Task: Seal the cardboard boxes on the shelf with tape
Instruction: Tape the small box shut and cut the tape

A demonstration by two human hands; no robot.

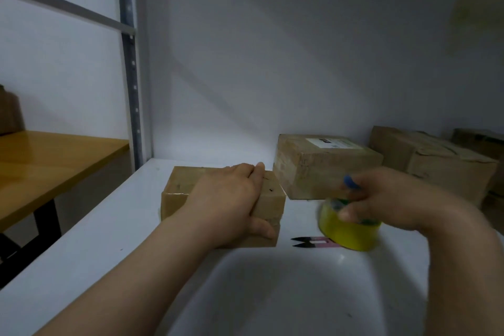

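I see the white shelf surface spreading under both of my hands, with the pale wall rising behind it. Off beyond my left hand, past the grey metal upright, lies a yellow-brown wooden worktop.

Beyond my right hand, far side, sit the bigger cartons: a crumpled brown cardboard box toward the right edge, and nearer in, a brown cardboard box with a white printed label on its top. That labelled box stands just behind my right hand and just beside the fingertips of my left.

Under my left hand is the small brown cardboard box, resting on the shelf. The hand lies flat over its top, fingers stretched across to the far right edge and thumb wrapped down the near face, so it grips the box loosely, pressing it in place.

My right hand is blurred. Its fingers curl round the top of a yellow roll of packing tape, which sits low over the shelf; I cannot tell whether it touches the surface. A small blue piece shows above the fingers; what it is I cannot tell.

Just below and between the hands, a pair of small pink-handled thread snips with black blades lies on the shelf, partly hidden behind the tape roll.
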